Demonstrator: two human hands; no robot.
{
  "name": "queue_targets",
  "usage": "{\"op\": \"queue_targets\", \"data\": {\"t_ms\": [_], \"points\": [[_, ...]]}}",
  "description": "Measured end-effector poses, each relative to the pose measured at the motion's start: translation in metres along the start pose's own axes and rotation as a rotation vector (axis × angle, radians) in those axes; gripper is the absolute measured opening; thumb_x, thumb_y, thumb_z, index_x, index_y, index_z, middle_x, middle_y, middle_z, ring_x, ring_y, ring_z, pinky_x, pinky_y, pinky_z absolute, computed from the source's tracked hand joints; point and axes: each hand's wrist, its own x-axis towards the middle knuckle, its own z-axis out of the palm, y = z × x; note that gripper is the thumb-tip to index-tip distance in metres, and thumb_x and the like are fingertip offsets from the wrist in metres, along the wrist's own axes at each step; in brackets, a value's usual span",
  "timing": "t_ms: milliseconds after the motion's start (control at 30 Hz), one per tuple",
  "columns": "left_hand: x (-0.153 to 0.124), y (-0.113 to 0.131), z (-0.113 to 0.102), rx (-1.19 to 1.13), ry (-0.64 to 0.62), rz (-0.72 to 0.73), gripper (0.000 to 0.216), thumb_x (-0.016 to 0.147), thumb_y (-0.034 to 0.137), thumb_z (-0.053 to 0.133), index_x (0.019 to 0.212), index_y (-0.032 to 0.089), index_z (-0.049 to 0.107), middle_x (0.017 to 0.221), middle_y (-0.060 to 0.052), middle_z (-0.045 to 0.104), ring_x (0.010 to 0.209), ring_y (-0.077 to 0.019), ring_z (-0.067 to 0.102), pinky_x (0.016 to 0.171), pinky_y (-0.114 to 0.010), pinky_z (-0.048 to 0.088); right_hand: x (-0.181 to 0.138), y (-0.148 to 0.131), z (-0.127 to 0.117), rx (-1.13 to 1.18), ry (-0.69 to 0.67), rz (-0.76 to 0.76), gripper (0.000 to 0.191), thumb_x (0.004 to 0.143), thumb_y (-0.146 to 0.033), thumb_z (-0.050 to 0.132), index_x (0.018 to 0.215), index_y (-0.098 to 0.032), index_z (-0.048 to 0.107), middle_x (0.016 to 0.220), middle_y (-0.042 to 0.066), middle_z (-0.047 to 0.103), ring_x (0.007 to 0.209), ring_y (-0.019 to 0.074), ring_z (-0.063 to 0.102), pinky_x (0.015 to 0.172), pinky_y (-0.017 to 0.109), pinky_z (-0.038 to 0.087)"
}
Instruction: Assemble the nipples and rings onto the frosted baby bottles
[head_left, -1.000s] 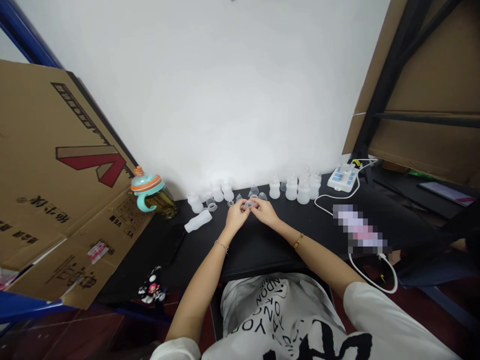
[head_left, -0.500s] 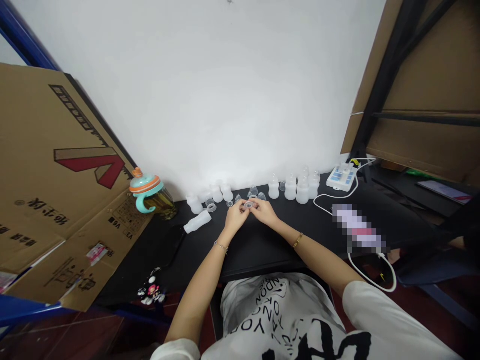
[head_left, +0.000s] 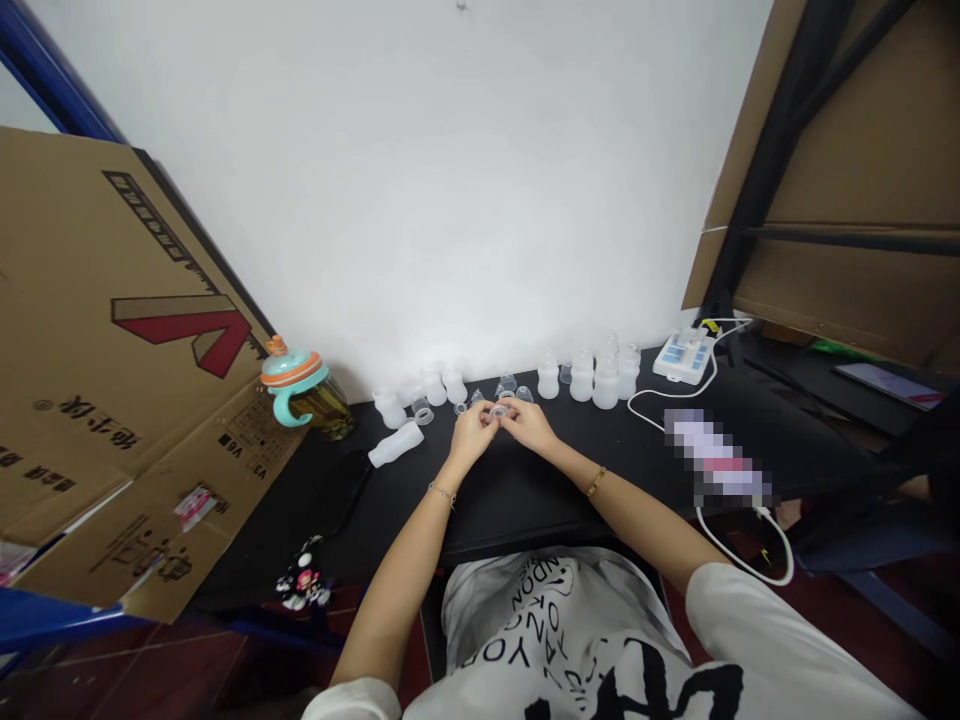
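Observation:
Between both hands is a small clear round piece with a ring-like rim, which looks like a baby bottle collar [head_left: 499, 411]; whether a nipple sits in it I cannot tell. My left hand [head_left: 472, 430] pinches its left side, and my right hand [head_left: 527, 424] pinches the right side. Just behind my fingers are clear bottle caps [head_left: 508, 382]. To the left, a white bottle [head_left: 396, 443] lies on its side, near a clear ring [head_left: 424, 415] and several open white bottles [head_left: 454, 385]. Several bottles with clear tops [head_left: 606, 383] stand upright to the right.
A black table [head_left: 510, 500] runs along a white wall. A teal-lidded jug [head_left: 304, 390] and a large cardboard box [head_left: 112, 400] stand left. At right are a power strip [head_left: 684, 355], a white cable and a blurred-out phone-like object [head_left: 716, 452]. A figurine charm [head_left: 304, 580] hangs at the front edge.
Almost nothing differs. Both hands stay in the same place with the clear piece between their fingers, apart from a very slight shift of the view.

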Motion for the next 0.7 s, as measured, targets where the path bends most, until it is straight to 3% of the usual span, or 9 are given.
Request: {"op": "queue_targets", "data": {"t_ms": [200,433,700], "points": [[-0.002,0.004,-0.001,0.023,0.006,-0.013,0.019,0.084,0.020,0.063,0.102,0.020,0.069,0.068,0.003,0.071,0.059,-0.0160,0.068,0.065,-0.025,0.048,-0.001,0.000,0.000,-0.029,-0.020,0.024,0.037,0.084,-0.017,0.063,0.118,-0.021,0.074,0.089,0.000,0.073,0.070,0.0155,0.062,0.071,0.025,0.047],[-0.006,0.010,-0.001,0.198,0.099,0.023,0.021,0.087,0.021,0.067,0.107,0.025,0.072,0.088,-0.001,0.079,0.079,-0.0200,0.074,0.074,-0.027,0.047,-0.003,-0.004,0.001,-0.182,-0.041,-0.016,0.042,0.090,-0.018,0.061,0.130,-0.023,0.071,0.095,0.003,0.076,0.074,0.0181,0.066,0.078,0.028,0.050],[-0.007,0.012,-0.001,0.203,0.163,0.020,0.021,0.090,0.022,0.065,0.110,0.026,0.071,0.091,0.001,0.079,0.074,-0.0170,0.071,0.074,-0.026,0.049,-0.002,-0.007,-0.001,-0.119,-0.052,-0.005,0.036,0.096,-0.021,0.058,0.129,-0.023,0.072,0.090,0.003,0.075,0.071,0.0181,0.067,0.072,0.027,0.052]]}}
